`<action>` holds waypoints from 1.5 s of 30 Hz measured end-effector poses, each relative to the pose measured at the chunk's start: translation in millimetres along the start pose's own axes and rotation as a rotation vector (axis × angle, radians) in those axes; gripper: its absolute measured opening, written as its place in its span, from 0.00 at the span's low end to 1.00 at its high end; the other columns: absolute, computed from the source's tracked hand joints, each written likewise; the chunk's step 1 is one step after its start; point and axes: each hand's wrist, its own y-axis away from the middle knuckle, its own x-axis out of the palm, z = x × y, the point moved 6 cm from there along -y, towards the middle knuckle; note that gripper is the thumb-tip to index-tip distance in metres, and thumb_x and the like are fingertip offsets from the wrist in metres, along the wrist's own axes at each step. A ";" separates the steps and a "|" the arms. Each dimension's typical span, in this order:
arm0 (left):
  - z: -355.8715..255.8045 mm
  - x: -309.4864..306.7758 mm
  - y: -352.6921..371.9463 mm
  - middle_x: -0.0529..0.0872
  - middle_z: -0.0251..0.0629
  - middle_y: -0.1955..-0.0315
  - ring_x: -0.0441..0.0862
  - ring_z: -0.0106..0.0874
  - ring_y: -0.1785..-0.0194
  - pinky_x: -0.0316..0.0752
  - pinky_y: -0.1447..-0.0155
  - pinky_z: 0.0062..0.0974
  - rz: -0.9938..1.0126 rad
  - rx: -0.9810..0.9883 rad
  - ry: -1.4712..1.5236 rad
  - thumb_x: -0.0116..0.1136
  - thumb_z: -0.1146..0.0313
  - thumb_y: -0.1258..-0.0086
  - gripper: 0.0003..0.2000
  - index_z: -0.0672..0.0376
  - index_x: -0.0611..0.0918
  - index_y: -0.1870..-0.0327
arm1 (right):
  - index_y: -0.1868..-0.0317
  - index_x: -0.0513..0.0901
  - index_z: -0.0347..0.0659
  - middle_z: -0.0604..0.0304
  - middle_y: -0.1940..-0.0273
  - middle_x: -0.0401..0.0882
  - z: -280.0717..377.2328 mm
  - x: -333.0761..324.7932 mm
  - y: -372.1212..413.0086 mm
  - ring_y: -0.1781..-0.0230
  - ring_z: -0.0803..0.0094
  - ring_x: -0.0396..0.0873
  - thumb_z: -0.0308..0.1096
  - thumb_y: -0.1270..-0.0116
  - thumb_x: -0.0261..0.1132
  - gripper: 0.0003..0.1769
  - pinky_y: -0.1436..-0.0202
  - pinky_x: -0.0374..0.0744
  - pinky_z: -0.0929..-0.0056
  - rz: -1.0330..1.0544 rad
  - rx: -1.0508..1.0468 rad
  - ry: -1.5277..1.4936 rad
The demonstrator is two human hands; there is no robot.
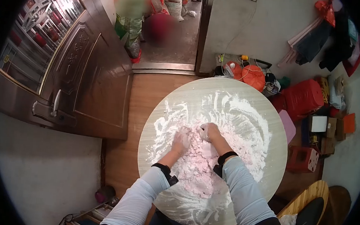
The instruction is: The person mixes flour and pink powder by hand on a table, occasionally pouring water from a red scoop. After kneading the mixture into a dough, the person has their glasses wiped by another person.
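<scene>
A pale pink, crumbly dough (197,161) lies heaped in the middle of a round, light wood-grain table (157,111), with loose white flour (252,113) spread round it. My left hand (181,139), dusted white, is in the left side of the heap with its fingers curled into the crumbs. A short way to the right, my right hand (209,132) is closed like a fist at the heap's far side, knuckles up. Its fingertips are hidden under it. Both wrists wear black bands, below light blue sleeves.
A brown door (87,78) stands open at the left, beside a doorway with filled sacks (174,5) beyond. Red stools (302,97), boxes (329,126) and orange bags (253,77) line the right side. A wooden board (306,196) leans at lower right.
</scene>
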 end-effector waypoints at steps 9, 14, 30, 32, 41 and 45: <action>-94.5 -16.1 69.4 0.78 0.50 0.48 0.74 0.49 0.42 0.65 0.39 0.48 -0.044 -0.006 -0.121 0.51 0.58 0.34 0.17 0.55 0.82 0.49 | 0.61 0.85 0.46 0.51 0.57 0.81 40.9 -34.7 146.6 0.55 0.53 0.77 0.50 0.44 0.63 0.18 0.48 0.69 0.48 -0.080 -0.163 0.084; -145.9 -13.9 117.2 0.83 0.50 0.56 0.79 0.50 0.51 0.72 0.48 0.45 -0.193 -0.018 0.000 0.51 0.58 0.34 0.15 0.55 0.83 0.54 | 0.62 0.85 0.45 0.54 0.49 0.77 33.2 -6.5 223.1 0.47 0.52 0.70 0.47 0.45 0.63 0.17 0.45 0.64 0.47 -0.561 -0.042 0.040; -74.3 23.4 23.6 0.86 0.50 0.73 0.85 0.48 0.66 0.78 0.58 0.46 0.171 -0.190 -0.206 0.57 0.61 0.47 0.11 0.59 0.85 0.76 | 0.57 0.86 0.41 0.41 0.52 0.82 -41.7 30.8 65.8 0.50 0.53 0.81 0.48 0.35 0.53 0.22 0.46 0.76 0.55 0.006 0.254 0.011; -89.0 8.9 24.7 0.86 0.51 0.73 0.84 0.49 0.65 0.78 0.60 0.45 0.231 -0.154 -0.204 0.56 0.62 0.46 0.11 0.59 0.84 0.77 | 0.43 0.75 0.34 0.39 0.38 0.71 -43.3 37.4 78.3 0.34 0.53 0.69 0.38 0.32 0.52 0.23 0.33 0.67 0.54 0.144 0.335 -0.093; -97.4 -61.6 36.9 0.74 0.58 0.47 0.72 0.52 0.43 0.66 0.38 0.44 0.199 -0.071 -0.285 0.55 0.52 0.33 0.23 0.63 0.78 0.47 | 0.42 0.74 0.38 0.41 0.43 0.72 -178.3 -3.1 284.7 0.39 0.48 0.69 0.37 0.34 0.59 0.22 0.33 0.67 0.59 -0.863 0.305 -0.384; -62.8 -42.8 33.1 0.65 0.52 0.33 0.62 0.50 0.31 0.57 0.28 0.40 0.159 -0.093 -0.395 0.52 0.54 0.30 0.25 0.59 0.74 0.37 | 0.38 0.73 0.39 0.45 0.42 0.73 -208.9 -11.4 306.1 0.38 0.50 0.70 0.32 0.33 0.57 0.22 0.32 0.66 0.63 -0.958 0.393 -0.220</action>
